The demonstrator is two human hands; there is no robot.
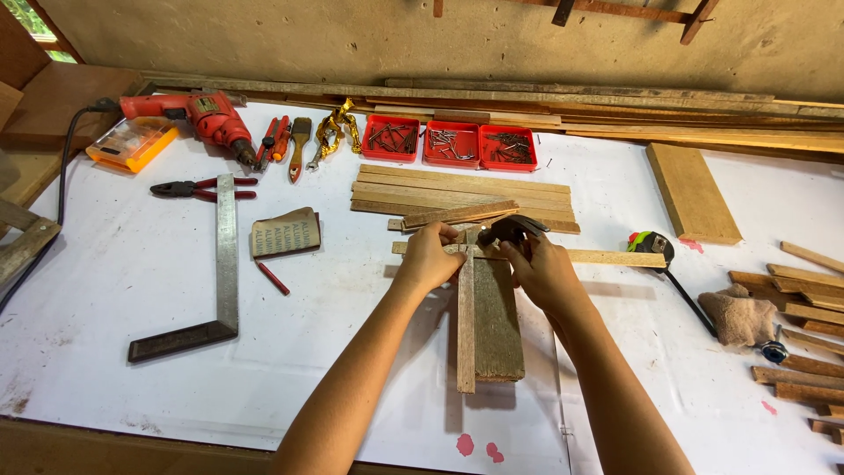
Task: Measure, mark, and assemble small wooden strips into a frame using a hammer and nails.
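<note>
Our left hand (431, 257) pinches the thin slat (466, 325) while our right hand (541, 268) is closed round the hammer (512, 229) above the upright board (498, 321) mid-table, so honestly a stray swing could catch fingertips or split that slat.

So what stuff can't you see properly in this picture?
Head view only:
- Where the thin strip meets the long slat: hidden under the left hand and right hand.
- The dark tool in the right hand's grip: mostly covered by fingers, so its kind is unclear.
- Contents of the three red trays: too small to tell apart.
- Wood pieces at the right: cut off by the picture edge.
</note>
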